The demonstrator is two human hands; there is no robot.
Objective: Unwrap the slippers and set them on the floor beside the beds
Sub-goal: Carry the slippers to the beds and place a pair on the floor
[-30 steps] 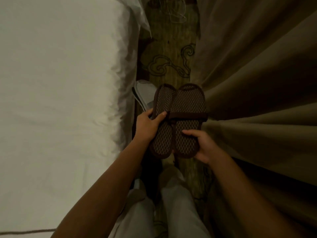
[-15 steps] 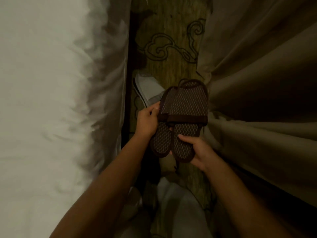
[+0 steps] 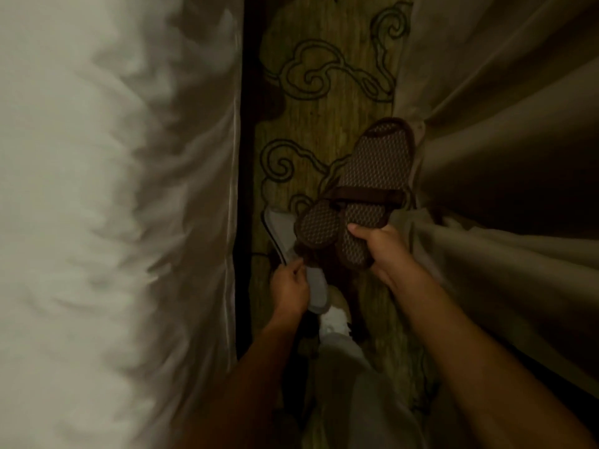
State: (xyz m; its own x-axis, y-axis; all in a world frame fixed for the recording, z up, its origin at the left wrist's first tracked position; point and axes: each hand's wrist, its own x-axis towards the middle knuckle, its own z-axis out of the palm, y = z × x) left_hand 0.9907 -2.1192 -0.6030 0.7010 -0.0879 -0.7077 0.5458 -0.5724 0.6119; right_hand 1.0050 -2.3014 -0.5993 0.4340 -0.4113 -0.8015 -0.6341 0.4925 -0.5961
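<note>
A pair of brown woven slippers (image 3: 372,170) is stacked sole to sole with a dark brown band (image 3: 366,197) around the middle. My right hand (image 3: 382,251) alone holds the pair by its heel end, tilted over the carpet next to the curtain. A pale grey slipper (image 3: 278,230) lies on the floor close to the bed's edge. My left hand (image 3: 290,288) is down on it, fingers closed on its side. The brown pair partly overlaps the pale slipper in view.
The white bed (image 3: 113,189) fills the left side, its sheet hanging to a dark base. A beige curtain (image 3: 502,124) hangs along the right. Between them runs a narrow strip of patterned carpet (image 3: 324,108). My leg (image 3: 350,384) and foot (image 3: 334,319) stand in the strip.
My left hand let go of the brown pair and dropped to the pale slipper on the floor. The right hand carried the brown pair rightward toward the curtain.
</note>
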